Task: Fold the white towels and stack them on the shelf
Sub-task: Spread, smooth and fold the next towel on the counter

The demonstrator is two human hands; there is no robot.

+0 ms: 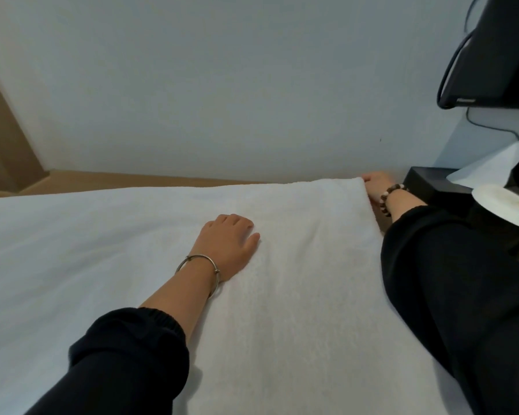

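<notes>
**Op 1:** Towel [297,280], white, one item: spread flat across the bed [57,250], its right edge running from the far corner down toward me. Largest thing in my view after the wall [222,85]. I judge the step as laying out and smoothing before the first fold; no fold shows yet.

**Op 2:** Shelf?

**Op 1:** Not in view. No stack in view either, so I'd place the task at an early stage.

**Op 2:** Arms and hands, next entry.

**Op 1:** Both sleeves black. Left hand [231,244]: palm down on the middle of the towel, fingers loosely bent, pressing rather than gripping. Right hand [376,185]: at the far right corner, seemingly pinching the towel's edge; its fingertips are partly hidden by the cloth, so I can't confirm how firmly.

**Op 2:** Smaller items?

**Op 1:** Dark box [432,182] just beside the right hand, with tissue [492,163] rising from it. Metal bangle [204,266] on the left wrist, bead bracelet [387,199] on the right.

**Op 2:** Next move?

**Op 1:** My estimate: keep the left palm as an anchor, carry the held corner across to meet the opposite edge, align edges before pressing. Clear the box while lifting.
</notes>
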